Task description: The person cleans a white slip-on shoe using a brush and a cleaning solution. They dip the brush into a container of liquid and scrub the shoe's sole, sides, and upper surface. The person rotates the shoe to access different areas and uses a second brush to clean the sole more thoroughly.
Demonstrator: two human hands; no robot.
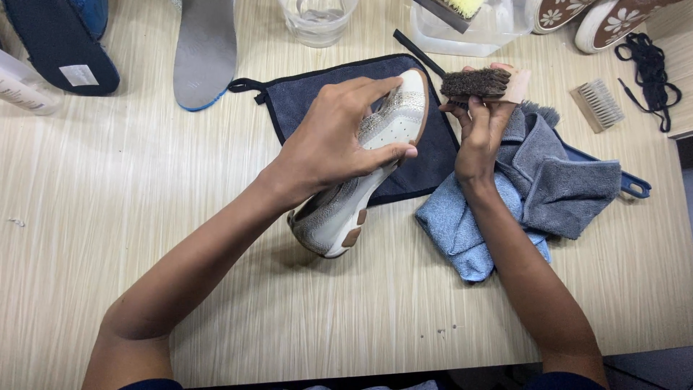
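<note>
The left hand (339,141) had its grip clamped on a white and beige mesh shoe (361,173). The shoe was tilted, with its toe over a dark blue square cloth (303,97) on the pale wooden desk (108,202). The right hand (480,123) had its grip closed tight on a wooden brush with dark bristles (480,83), just beside the toe of the shoe. A grey towel (563,184) and a light blue towel (451,224) lay under the right arm.

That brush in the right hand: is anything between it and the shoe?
Nothing visible. The brush, held bristles-up in the right hand, sits just beside the toe of the shoe, which the left hand grips, with only a small open gap between.
</note>
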